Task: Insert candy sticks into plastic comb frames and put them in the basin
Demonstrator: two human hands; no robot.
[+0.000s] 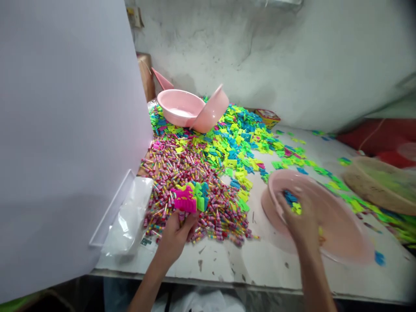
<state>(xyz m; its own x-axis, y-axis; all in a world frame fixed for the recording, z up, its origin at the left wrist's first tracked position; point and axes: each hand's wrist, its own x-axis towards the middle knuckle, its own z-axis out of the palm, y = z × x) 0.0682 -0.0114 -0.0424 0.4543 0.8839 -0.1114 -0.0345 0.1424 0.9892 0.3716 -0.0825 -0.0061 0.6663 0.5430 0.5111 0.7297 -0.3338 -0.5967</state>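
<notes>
My left hand (178,229) is closed on a fanned bunch of flat plastic pieces (186,201), in pink, yellow, green and blue with cut-out edges. It hovers above a pile of small crayon-like sticks (224,216) with pink wrappers. On the right, my right hand (302,219), blurred by motion, reaches over the pink basin (344,234). Blue and yellow plastic pieces (290,199) show in its fingers. A little orange and yellow matter (321,236) lies inside the basin, too smeared to name.
Two pink basins (180,108) rest on a heap of bright plastic pieces (240,138) by the wall. A tall white panel (71,130) blocks the left, with a clear plastic bag (130,221) beside it. A beige basin (380,186) stands at far right.
</notes>
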